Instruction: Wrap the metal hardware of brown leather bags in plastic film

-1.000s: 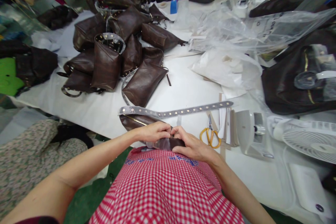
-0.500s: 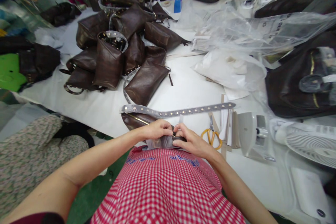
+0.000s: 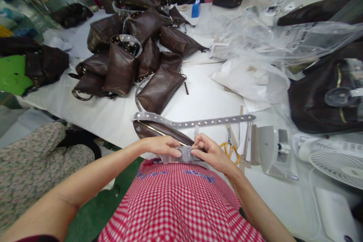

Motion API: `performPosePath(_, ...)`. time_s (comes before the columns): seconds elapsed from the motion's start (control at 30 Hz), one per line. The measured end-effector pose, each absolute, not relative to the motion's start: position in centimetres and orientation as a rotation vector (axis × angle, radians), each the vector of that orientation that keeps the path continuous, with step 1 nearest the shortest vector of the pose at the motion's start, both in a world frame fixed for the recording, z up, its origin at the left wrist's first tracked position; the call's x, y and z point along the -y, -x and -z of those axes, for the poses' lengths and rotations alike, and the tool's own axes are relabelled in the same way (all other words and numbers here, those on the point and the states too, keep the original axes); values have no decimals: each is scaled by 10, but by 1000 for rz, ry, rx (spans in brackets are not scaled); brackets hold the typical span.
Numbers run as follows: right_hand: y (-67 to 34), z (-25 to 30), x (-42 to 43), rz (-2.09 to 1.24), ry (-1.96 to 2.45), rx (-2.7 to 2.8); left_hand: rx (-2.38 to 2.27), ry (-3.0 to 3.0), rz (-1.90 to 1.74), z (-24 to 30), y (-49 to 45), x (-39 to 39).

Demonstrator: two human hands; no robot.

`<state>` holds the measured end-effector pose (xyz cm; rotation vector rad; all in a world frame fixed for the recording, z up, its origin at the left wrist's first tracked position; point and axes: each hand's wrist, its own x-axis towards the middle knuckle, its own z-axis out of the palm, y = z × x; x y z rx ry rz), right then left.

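A dark brown leather pouch (image 3: 150,130) with a gold zipper lies at the table's near edge, against the apron. Along its far side runs a studded strap (image 3: 210,121) in clear wrapping, stretching to the right. My left hand (image 3: 164,146) pinches a piece of clear plastic film (image 3: 186,154) between thumb and fingers. From the other side my right hand (image 3: 209,153) grips the same film, thumb against bent fingers. What lies under the film is partly hidden by my hands. Orange-handled scissors (image 3: 230,149) rest just right of my right hand.
Several brown pouches (image 3: 120,70) are heaped at the back left. A tape dispenser (image 3: 275,151) and a white fan (image 3: 340,160) stand on the right. Crumpled plastic bags (image 3: 252,79) spread behind them. A larger dark bag (image 3: 314,98) lies far right. Other people work across the table.
My hands have moved slightly apart, and the film shows more between them. My left hand has slid left and down, uncovering more of the pouch's zipper. The view has shifted slightly.
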<state>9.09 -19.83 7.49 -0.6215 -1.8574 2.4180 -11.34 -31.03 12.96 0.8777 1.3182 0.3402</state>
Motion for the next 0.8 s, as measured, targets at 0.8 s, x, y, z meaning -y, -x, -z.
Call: performPosePath(0.8, -78, -83, 189, -2038, 530, 2276, -1330, -697, -485, -128, 98, 307)
